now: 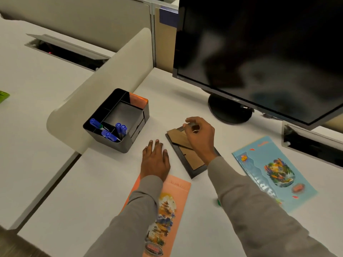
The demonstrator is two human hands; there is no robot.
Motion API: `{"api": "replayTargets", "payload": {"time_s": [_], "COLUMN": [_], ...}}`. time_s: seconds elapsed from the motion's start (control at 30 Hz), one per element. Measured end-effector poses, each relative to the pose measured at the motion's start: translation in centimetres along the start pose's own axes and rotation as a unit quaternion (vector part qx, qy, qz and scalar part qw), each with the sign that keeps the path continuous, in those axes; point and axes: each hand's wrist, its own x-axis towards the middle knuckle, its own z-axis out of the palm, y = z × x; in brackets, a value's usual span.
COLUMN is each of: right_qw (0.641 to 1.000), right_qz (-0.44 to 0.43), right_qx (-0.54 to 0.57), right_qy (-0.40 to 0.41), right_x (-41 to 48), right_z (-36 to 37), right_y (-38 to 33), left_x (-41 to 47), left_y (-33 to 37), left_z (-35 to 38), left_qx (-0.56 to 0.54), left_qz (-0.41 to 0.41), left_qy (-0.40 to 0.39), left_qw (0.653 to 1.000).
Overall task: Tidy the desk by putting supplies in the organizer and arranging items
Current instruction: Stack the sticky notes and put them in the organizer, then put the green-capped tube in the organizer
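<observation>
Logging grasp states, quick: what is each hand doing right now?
Left hand: open, flat on the desk.
Right hand: pinching the top edge of the picture frame.

Monitor (259, 52) cut off by the top and right edges, its dark screen showing only blurred reflections. Picture frame (182, 140) lies back-up, front hidden; the right hand (200, 134) pinching its far edge covers its middle. Orange booklet (176, 201) partly hidden under the left sleeve (133, 219) and cut by the bottom edge, title too blurred to read. Blue booklet (278, 173) has its near corner under the right sleeve (250, 201). Green object (3, 95) cut by the left edge, unidentifiable. Markers (120, 127) show only their caps above the organizer (118, 143) wall
</observation>
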Motion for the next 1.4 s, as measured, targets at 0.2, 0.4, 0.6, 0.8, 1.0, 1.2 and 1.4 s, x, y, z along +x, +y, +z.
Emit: {"api": "replayTargets", "payload": {"time_s": [0.2,0.4,0.6,0.8,1.0,1.2,1.4], "right_qw": [1.000,0.997,0.988,0.983,0.976,0.979,0.982], "right_qz": [0.011,0.066,0.130,0.158,0.196,0.179,0.175], "right_qx": [-0.017,-0.019,-0.046,-0.043,-0.020,-0.059,-0.077], "right_qy": [0.014,0.037,0.066,0.083,0.094,0.072,0.002], "right_x": [-3.6,-8.1,-13.0,-17.5,-20.2,-21.2,-21.4], "right_z": [-6.2,-11.6,-15.1,-16.3,-16.3,-16.5,-16.0], "right_y": [2.8,4.7,7.2,8.8,9.6,9.3,8.9], "left_x": [-0.4,0.0,-0.1,-3.1,-9.7,-14.5,-17.3], "left_y": [0.2,-0.6,0.5,4.8,9.6,12.0,13.3], "left_z": [-0.1,0.0,-1.0,0.0,3.1,5.4,6.4], "left_qx": [-0.035,-0.107,-0.114,-0.144,-0.238,-0.275,-0.247], "left_qz": [-0.008,-0.046,-0.045,0.030,0.044,-0.007,-0.104], "left_qy": [0.005,0.027,0.078,0.105,0.072,-0.010,-0.023], "left_qw": [0.999,0.993,0.989,0.984,0.968,0.961,0.963]}}
